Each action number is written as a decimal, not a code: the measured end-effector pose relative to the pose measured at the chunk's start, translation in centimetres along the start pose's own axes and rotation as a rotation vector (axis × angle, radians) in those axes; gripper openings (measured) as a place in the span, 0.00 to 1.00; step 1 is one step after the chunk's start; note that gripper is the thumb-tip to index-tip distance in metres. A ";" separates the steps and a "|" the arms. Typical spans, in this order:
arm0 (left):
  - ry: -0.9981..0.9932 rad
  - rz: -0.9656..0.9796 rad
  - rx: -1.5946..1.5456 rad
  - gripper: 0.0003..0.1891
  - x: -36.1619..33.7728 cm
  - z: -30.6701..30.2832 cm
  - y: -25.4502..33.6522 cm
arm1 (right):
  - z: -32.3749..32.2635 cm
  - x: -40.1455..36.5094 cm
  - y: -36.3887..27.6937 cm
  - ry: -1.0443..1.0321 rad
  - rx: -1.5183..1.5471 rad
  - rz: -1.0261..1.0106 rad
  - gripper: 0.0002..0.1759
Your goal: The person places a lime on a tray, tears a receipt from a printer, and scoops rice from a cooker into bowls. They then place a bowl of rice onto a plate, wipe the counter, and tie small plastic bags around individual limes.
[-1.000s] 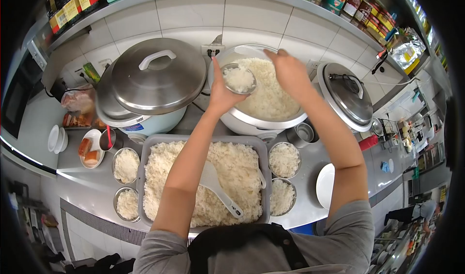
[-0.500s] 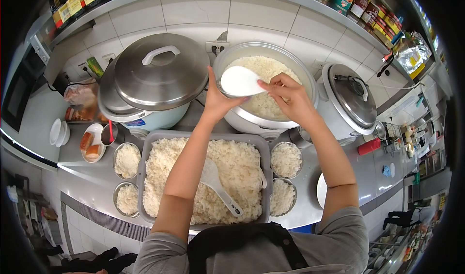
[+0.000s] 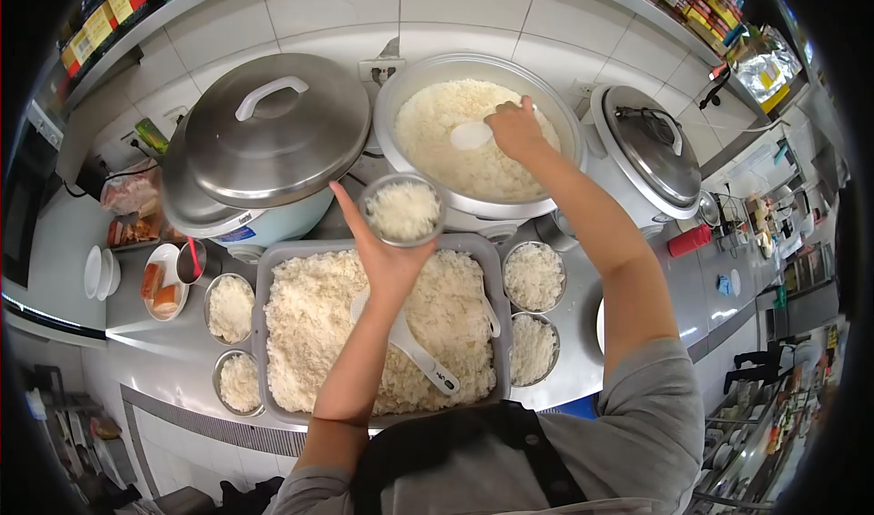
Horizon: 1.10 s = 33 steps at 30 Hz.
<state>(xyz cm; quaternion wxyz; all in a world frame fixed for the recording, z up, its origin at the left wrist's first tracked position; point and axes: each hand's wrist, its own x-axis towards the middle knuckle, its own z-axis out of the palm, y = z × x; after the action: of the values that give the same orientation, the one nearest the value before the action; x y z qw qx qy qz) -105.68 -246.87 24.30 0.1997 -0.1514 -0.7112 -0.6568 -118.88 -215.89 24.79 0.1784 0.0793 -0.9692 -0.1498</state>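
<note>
My left hand (image 3: pixel 391 262) is wrapped round a small metal bowl (image 3: pixel 439 213) filled with white rice, held over the back edge of the grey tub (image 3: pixel 264 333). A white rice paddle (image 3: pixel 471 134) is gripped by my right hand (image 3: pixel 517 129) inside the open rice cooker (image 3: pixel 574 132), its blade against the cooked rice (image 3: pixel 428 142). The tub is full of rice, and a second rice paddle (image 3: pixel 423 362) lies on top of it. Two rice-filled metal bowls stand left of the tub, among them one bowl (image 3: pixel 230 308); two more, including a bowl (image 3: pixel 534 276), stand right.
A large metal lid (image 3: pixel 273 151) tops the cooker at left. Another lidded cooker (image 3: pixel 646 160) stands at right. A plate with orange-brown food (image 3: pixel 166 298), a metal pot with a red handle (image 3: pixel 208 262) and a red bottle (image 3: pixel 689 241) are on the steel counter (image 3: pixel 146 351).
My left hand has drawn the bowl back toward me, away from the cooker. The paddle, over the bowl before, is now down in the cooker's rice with my right hand.
</note>
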 end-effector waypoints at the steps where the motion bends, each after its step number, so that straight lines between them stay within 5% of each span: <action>1: -0.004 0.013 0.017 0.74 -0.9 0.1 0.0 | 0.4 0.3 -0.4 0.014 -0.017 -0.058 0.04; 7: -0.125 -0.067 -0.070 0.75 -3.6 1.8 -1.9 | -1.1 1.4 -0.6 -0.281 0.126 -0.071 0.06; 22: -0.129 0.003 0.003 0.75 -3.7 3.0 -1.7 | -1.1 -3.6 0.9 -0.402 0.545 -0.043 0.17; 25: -0.130 0.018 -0.099 0.76 -3.3 2.7 -2.5 | -0.8 -3.4 3.6 -0.746 0.869 0.205 0.17; 33: -0.120 0.129 0.032 0.79 5.6 5.4 -0.3 | -9.8 -0.3 5.9 -0.391 0.882 0.415 0.19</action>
<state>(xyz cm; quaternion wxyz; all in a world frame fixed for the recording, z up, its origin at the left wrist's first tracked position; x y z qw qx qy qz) -111.20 -241.76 26.42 0.2012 -0.2326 -0.7211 -0.6209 -115.58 -212.83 35.29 -0.0302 -0.0761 -0.9507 0.2991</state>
